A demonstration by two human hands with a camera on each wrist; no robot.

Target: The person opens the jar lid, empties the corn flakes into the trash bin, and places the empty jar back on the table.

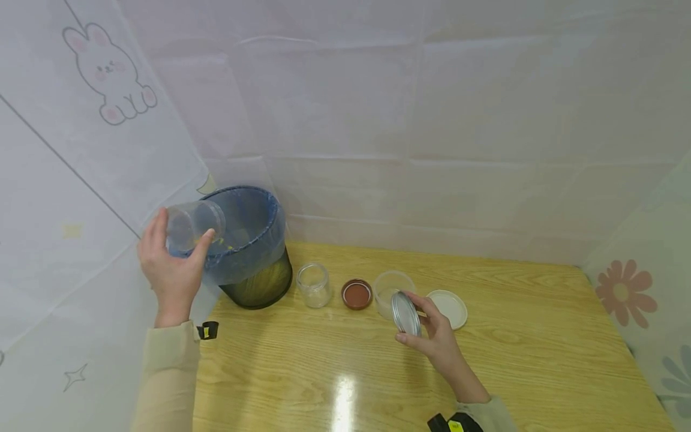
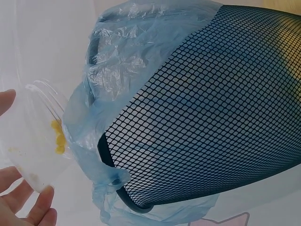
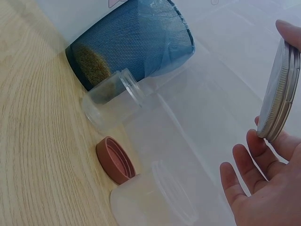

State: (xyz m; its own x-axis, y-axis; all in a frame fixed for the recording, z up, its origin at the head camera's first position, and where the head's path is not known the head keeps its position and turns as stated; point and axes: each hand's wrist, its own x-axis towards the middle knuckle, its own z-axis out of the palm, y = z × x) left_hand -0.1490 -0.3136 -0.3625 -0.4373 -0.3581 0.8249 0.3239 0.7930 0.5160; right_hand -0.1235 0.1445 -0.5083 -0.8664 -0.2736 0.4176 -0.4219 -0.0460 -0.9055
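My left hand grips a clear plastic jar, tipped on its side with its mouth over the rim of a mesh waste bin. Small yellow pieces lie inside the jar near its mouth, in the left wrist view. A blue plastic bag lines the bin and folds over its rim. Between thumb and fingers, my right hand holds a silver metal lid on edge above the table. Behind that lid stands a translucent tub, partly hidden.
An open clear jar stands right of the bin. Beside it a reddish-brown lid lies with its inside up. A white lid rests on the wooden table, right of the tub. Pale sheeting covers the walls behind.
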